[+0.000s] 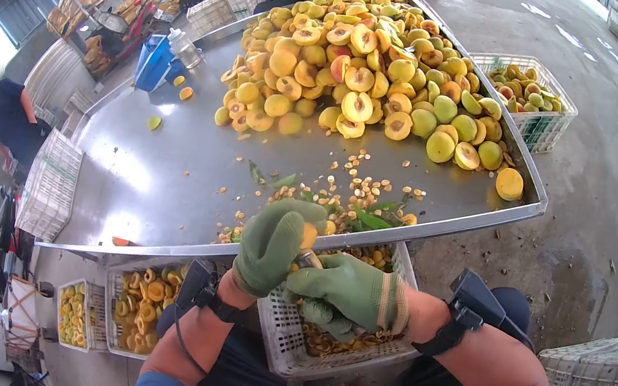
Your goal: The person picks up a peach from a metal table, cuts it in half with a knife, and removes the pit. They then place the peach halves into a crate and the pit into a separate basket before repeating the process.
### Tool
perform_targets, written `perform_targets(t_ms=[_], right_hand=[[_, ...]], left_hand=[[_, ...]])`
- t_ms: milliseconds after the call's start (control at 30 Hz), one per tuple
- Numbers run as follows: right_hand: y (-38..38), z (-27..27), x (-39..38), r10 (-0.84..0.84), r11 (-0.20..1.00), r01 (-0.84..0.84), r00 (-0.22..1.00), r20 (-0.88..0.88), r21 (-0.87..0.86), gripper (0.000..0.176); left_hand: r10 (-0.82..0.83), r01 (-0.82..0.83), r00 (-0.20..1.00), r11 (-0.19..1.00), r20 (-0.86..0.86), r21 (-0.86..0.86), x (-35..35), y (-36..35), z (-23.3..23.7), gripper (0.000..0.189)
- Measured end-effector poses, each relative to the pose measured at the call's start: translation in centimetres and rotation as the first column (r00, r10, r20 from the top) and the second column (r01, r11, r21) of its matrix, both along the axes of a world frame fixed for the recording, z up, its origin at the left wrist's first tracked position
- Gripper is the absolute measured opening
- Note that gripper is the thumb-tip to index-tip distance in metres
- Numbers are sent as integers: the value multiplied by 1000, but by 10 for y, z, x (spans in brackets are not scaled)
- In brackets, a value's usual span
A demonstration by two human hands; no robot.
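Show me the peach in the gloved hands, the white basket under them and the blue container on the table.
peach (308,236), head view, its exposed yellow flesh
white basket (279,341), head view, its near left wall
blue container (154,65), head view, its blue body

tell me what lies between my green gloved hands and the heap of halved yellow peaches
Head view: scattered tan peach pits and a few green leaves lie on the shiny metal table.

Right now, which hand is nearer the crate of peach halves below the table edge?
Left. The left hand, gripping a peach, is up and right of the crate of peach halves; the right hand is farther right, over the basket of pits.
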State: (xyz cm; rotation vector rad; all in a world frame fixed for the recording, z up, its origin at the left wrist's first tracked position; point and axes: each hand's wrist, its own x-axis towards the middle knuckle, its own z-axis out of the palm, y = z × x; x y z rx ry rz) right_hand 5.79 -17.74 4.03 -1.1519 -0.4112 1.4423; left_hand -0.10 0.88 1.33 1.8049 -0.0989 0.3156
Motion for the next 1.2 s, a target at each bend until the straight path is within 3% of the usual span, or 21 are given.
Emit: perform_targets(t_ms=[133,233,333,467,667,733,833,867,933,967,1067,1200], right_hand=[[-7,-3,11,122,992,-107,959,-255,73,29],[-3,-15,18,162,980,-110,930,-331,168,26],[-4,-13,20,183,980,-141,918,-352,142,26],[-6,-9,20,224,972,-201,951,-211,124,27],[-11,3,26,225,973,-214,961,159,-81,28],[-11,4,26,235,966,-203,948,216,-160,28],[-14,5,27,239,971,-234,950,201,-47,31],[-14,0,29,262,965,-263,959,108,-5,31],[-13,-14,32,312,948,-305,947,-76,86,31],[-12,-15,30,294,952,-287,954,-61,103,31],[-11,-15,26,273,957,-263,960,-70,124,31],[-14,-11,25,289,955,-275,948,-131,115,24]], left_hand=[[-72,74,996,997,-56,33,3,7,2,42],[-31,42,997,984,68,-172,7,6,-9,51],[-56,72,984,994,169,-87,4,5,-24,61],[-9,10,1000,992,10,-127,-5,7,-25,52],[-140,138,987,990,-81,-21,3,11,-7,37],[-224,230,969,972,-108,55,7,14,1,49],[-275,284,951,958,-140,48,6,14,9,55],[-281,288,948,957,-149,28,5,15,11,56],[-242,248,965,968,-100,46,2,14,10,42],[-223,228,972,972,-74,55,2,13,9,36],[-179,178,984,974,-4,140,2,10,4,57],[-129,122,991,975,25,184,0,9,2,57]])
